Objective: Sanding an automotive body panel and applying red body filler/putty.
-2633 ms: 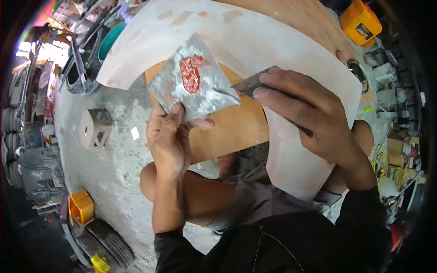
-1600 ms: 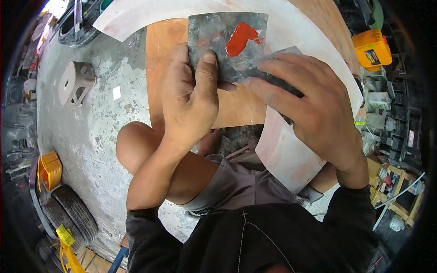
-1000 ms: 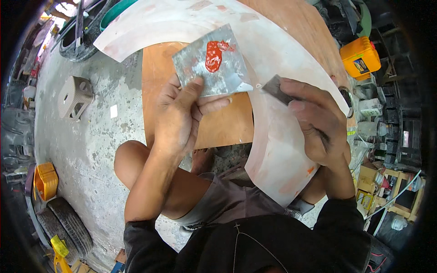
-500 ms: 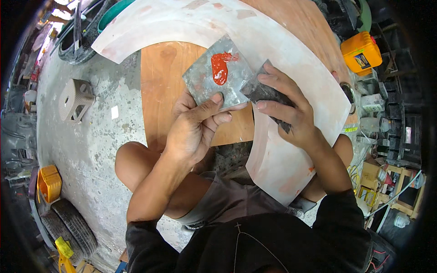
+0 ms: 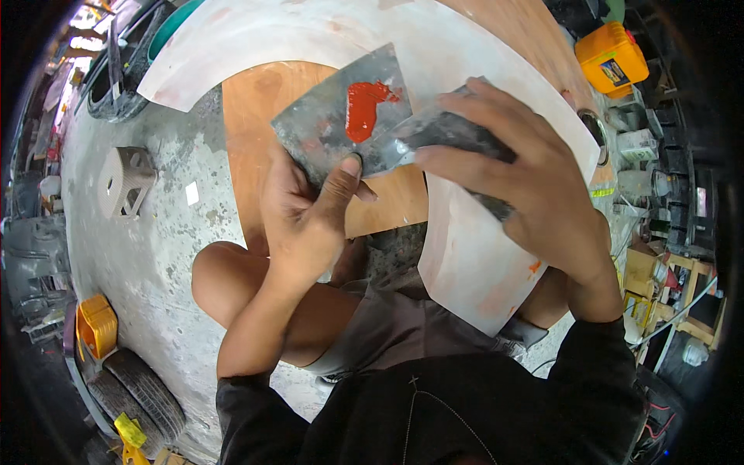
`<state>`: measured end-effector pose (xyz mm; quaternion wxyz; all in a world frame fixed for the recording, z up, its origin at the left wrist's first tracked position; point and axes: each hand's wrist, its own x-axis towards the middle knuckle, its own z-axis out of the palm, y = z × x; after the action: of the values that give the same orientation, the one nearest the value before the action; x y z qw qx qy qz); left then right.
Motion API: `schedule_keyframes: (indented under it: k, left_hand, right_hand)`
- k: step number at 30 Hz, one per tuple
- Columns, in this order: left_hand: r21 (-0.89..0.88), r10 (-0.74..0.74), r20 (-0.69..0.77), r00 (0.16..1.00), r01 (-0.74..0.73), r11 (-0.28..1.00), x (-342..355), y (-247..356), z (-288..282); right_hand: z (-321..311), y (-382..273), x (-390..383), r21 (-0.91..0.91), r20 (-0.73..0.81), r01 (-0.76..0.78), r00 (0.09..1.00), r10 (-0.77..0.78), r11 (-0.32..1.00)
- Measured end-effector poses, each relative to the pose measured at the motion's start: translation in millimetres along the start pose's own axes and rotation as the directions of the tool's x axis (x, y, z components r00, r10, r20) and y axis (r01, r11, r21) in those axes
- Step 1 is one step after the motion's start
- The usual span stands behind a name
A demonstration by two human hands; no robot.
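Observation:
My left hand (image 5: 304, 221) is closed on a square grey metal plate (image 5: 316, 130), its thumb on top at the near edge. A thick smear of red paste (image 5: 360, 115) lies on the plate. In my right hand (image 5: 535, 182) is a dark, flat scraper (image 5: 457, 130), gripped between thumb and fingers and slightly blurred. The scraper's edge overlaps the plate's right corner; whether it presses on it I cannot tell. Beneath both hands lies a large curved white panel (image 5: 496, 232) with faint reddish patches and a small orange-red spot near my right forearm.
A brown wooden board (image 5: 252, 155) lies under the curve. On the concrete floor to the left are a beige stool (image 5: 128, 180), tires (image 5: 143, 391) and a cut yellow container (image 5: 97, 322). A yellow jerrycan (image 5: 612, 58) stands at the far right, above cluttered shelves.
The plate has shifted left and tilted with my left hand. My right hand has turned and risen slightly, and the scraper now reaches further over the plate's right corner.

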<state>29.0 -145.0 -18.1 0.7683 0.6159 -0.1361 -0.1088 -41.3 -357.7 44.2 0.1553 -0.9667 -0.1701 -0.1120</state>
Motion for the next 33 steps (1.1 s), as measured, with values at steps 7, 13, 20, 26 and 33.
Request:
schedule_keyframes:
  k: [7, 13, 20, 26, 33]
  left_hand:
    - [0.007, 0.051, -0.08, 0.996, -0.051, 0.999, -3.4, -8.9, -2.8]
    - [-0.053, 0.058, -0.112, 0.992, -0.064, 0.997, 1.7, -1.4, -9.3]
    - [-0.257, -0.018, -0.108, 0.994, -0.011, 0.966, 9.6, 13.4, -24.0]
    - [-0.558, -0.291, 0.027, 0.956, 0.256, 0.789, -1.7, -2.2, -9.4]
    - [-0.513, -0.411, 0.14, 0.901, 0.421, 0.748, -0.6, 1.0, -23.2]
  right_hand:
    - [26.4, -14.8, 10.2, -0.06, 0.064, 0.034, 0.997, -0.031, 0.998]
    - [28.2, -12.6, -1.1, -0.056, 0.107, 0.11, 0.989, -0.103, 0.992]
    - [22.8, -6.1, 2.9, 0.24, 0.019, 0.087, 0.995, -0.095, 0.967]
    - [68.6, -3.8, 11.3, 0.361, -0.381, 0.375, 0.895, -0.232, 0.854]
    - [23.4, 42.6, 10.3, 0.163, -0.01, 0.122, 0.992, -0.122, 0.979]
